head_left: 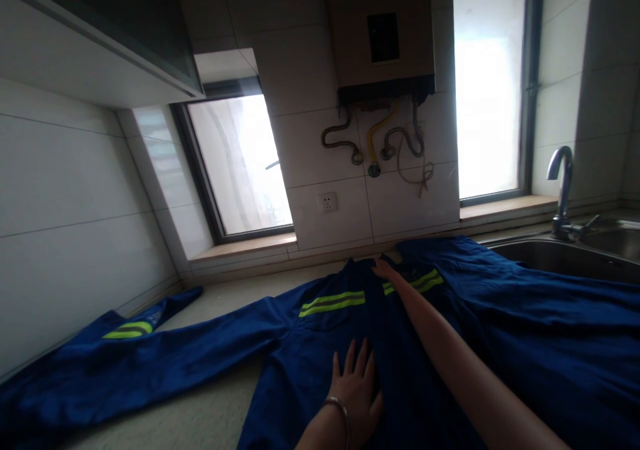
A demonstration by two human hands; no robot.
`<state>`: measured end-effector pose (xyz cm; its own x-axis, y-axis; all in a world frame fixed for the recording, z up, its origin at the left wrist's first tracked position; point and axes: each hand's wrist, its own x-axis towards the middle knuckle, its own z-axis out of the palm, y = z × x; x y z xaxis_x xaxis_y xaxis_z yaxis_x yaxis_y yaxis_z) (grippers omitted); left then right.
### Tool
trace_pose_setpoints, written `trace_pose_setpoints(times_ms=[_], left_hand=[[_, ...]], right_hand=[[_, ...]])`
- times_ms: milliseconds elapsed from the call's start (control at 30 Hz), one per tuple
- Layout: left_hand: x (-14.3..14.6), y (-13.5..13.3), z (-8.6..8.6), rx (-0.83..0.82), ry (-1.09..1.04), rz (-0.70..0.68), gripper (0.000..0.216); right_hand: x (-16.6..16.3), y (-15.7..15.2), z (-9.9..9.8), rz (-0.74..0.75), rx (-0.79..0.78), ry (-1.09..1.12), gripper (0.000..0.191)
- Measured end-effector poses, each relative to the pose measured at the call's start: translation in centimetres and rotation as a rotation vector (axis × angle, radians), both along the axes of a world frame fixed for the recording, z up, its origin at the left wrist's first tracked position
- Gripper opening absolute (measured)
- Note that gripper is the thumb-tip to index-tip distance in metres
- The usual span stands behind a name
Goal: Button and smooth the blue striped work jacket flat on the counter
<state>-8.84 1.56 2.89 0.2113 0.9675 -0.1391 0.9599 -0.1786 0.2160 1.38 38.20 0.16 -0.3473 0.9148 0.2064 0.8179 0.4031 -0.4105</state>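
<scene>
A blue work jacket [320,343] with yellow-green reflective stripes lies spread over the counter, one sleeve stretched out to the left. My left hand [354,383], a bangle on its wrist, rests flat on the jacket front with fingers spread. Farther up, my right hand [384,268] is at the collar near the wall, its fingers bent against the cloth. Whether those fingers pinch the fabric is too dark and small to make out. More blue cloth spreads to the right, toward the sink.
A sink [535,257] with a curved faucet [563,190] is at the right. Along the back wall are two windows, a socket [328,202] and a water heater [383,30] with hanging hoses. A cabinet [100,30] overhangs the counter [200,403] at upper left.
</scene>
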Motion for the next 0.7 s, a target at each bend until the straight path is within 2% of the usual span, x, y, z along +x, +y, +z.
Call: trace_pose_setpoints(times_ms=[267, 433, 567, 700], left_hand=[[-0.2, 0.3, -0.6, -0.002, -0.001, -0.016, 0.068], [-0.6, 0.6, -1.6, 0.036, -0.01, -0.02, 0.069], [-0.8, 0.8, -2.1, 0.054, -0.003, -0.029, 0.067], [-0.9, 0.7, -2.0, 0.062, 0.0, -0.036, 0.065]], right_hand=[[-0.4, -0.8, 0.5, -0.101, 0.036, -0.108, 0.034], [-0.1, -1.4, 0.7, -0.137, -0.028, -0.092, 0.029], [-0.6, -2.5, 1.5, -0.104, -0.043, -0.039, 0.027], [-0.9, -3.7, 4.1, 0.045, -0.037, 0.031, 0.031]])
